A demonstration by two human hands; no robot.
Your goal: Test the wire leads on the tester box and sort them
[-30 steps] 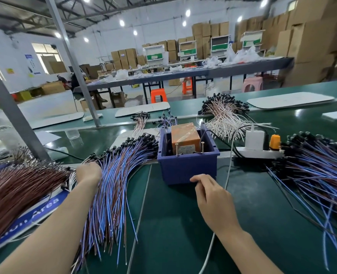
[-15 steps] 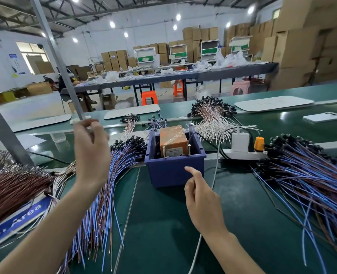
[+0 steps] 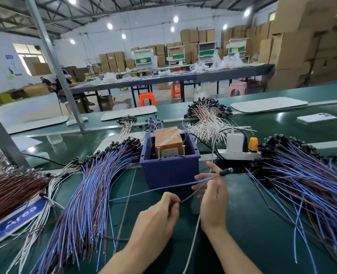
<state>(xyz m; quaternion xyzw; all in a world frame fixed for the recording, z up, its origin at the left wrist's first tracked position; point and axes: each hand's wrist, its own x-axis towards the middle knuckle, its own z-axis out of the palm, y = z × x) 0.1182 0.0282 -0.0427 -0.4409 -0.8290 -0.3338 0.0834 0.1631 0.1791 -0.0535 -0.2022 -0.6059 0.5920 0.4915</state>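
The tester box [image 3: 169, 142] is orange, sits in a blue bin [image 3: 170, 171] and has two metal posts at its front. In front of the bin, my right hand [image 3: 213, 196] holds a wire lead [image 3: 153, 189] near its black cap end, which sticks out to the right. The lead's blue strand runs left over the belt. Its brown strand slants down to my left hand [image 3: 161, 212], which pinches that strand's tip. A big pile of blue and brown leads [image 3: 92, 186] lies left of the bin. Another such pile [image 3: 305, 184] lies on the right.
A white power strip [image 3: 238, 154] with a charger and an orange plug lies right of the bin. White leads [image 3: 209, 123] are heaped behind it. Brown leads [image 3: 7, 188] lie far left over a blue sign. A phone [image 3: 316, 118] rests far right, and a grey post [image 3: 53, 62] stands on the left.
My left hand came down from above the left pile to the middle and now pinches the brown strand. My right hand, empty before, now holds a lead by its cap end.
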